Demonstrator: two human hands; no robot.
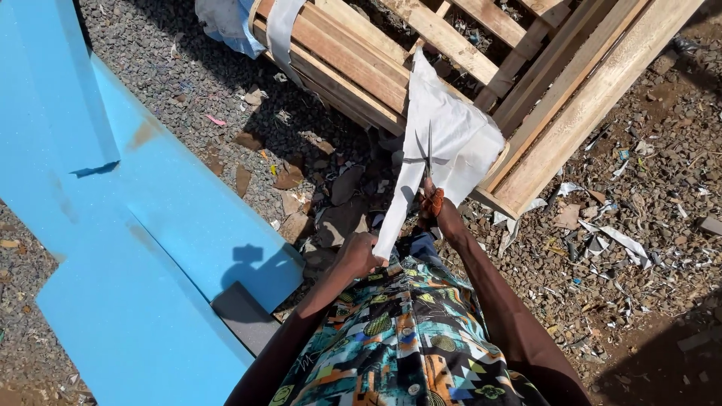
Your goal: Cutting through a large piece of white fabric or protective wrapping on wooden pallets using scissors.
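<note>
My left hand point(359, 254) grips the lower end of a long white cloth strip point(450, 131) that hangs from a wooden frame point(579, 98). My right hand point(438, 212) holds orange-handled scissors point(427, 162) with the blades open, pointing up into the cloth near its middle. The cloth is stretched taut between the frame and my left hand. A patterned shirt fills the bottom centre below both arms.
A large blue painted sheet point(113, 248) lies on the gravel at left. Another white cloth point(226, 22) drapes over the wooden frame's upper left. Gravel with scattered scraps, flat stones and debris covers the ground on the right.
</note>
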